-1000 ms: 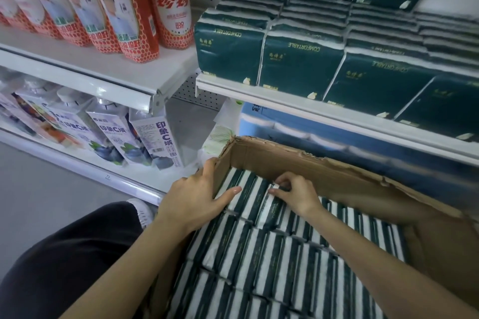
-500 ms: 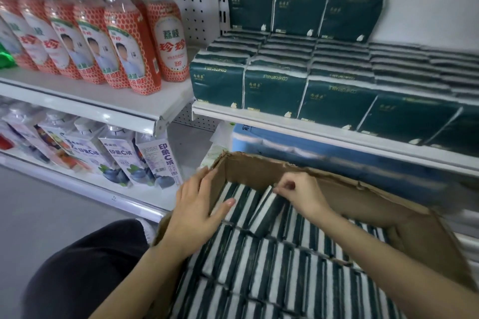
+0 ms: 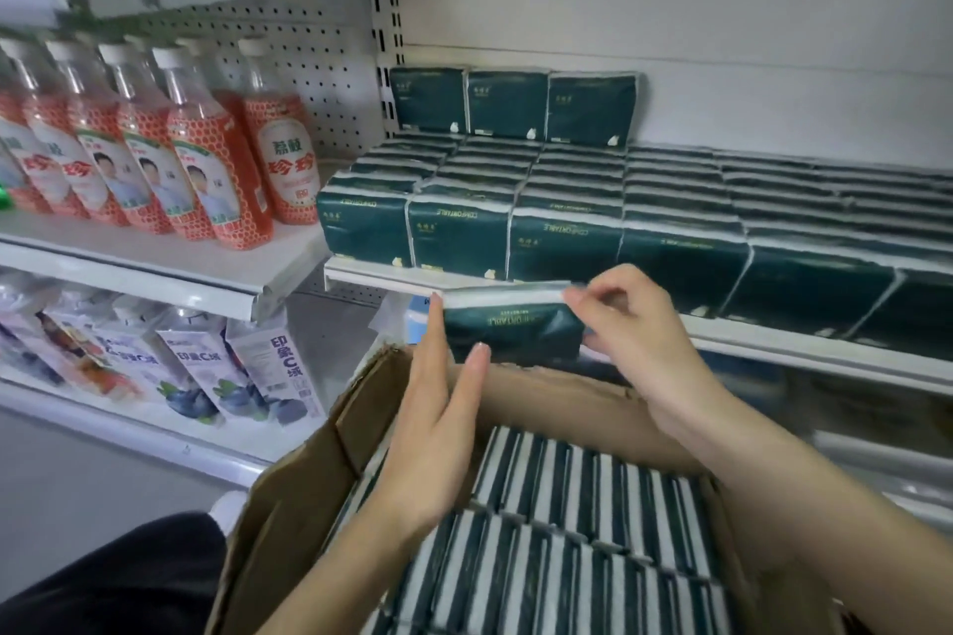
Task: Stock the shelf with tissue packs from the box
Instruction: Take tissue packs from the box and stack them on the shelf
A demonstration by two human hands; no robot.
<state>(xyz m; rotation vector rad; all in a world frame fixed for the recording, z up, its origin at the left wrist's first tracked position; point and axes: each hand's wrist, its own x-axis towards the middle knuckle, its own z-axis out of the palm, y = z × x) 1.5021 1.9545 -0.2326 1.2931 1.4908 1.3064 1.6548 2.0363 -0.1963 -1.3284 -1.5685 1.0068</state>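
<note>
A dark green tissue pack [image 3: 508, 327] hangs in the air above the far end of the cardboard box [image 3: 289, 510], just below the shelf's front lip [image 3: 381, 279]. My right hand [image 3: 639, 325] grips its right end with curled fingers. My left hand [image 3: 438, 407] has straight fingers pressed flat against the pack's left end. The box holds several rows of striped green and white tissue packs [image 3: 557, 541]. On the shelf, rows of green packs [image 3: 567, 201] lie stacked, with three more [image 3: 508, 103] standing on top at the back.
Orange drink bottles [image 3: 206, 170] stand on the shelf to the left, with white cartons [image 3: 237, 366] on the shelf below. A blue package [image 3: 417, 319] lies under the tissue shelf. My dark-clothed knee [image 3: 129, 577] is at bottom left.
Both hands have risen out of the box with one tissue pack between them, from among the packed rows up to the shelf edge. The view has tilted upward.
</note>
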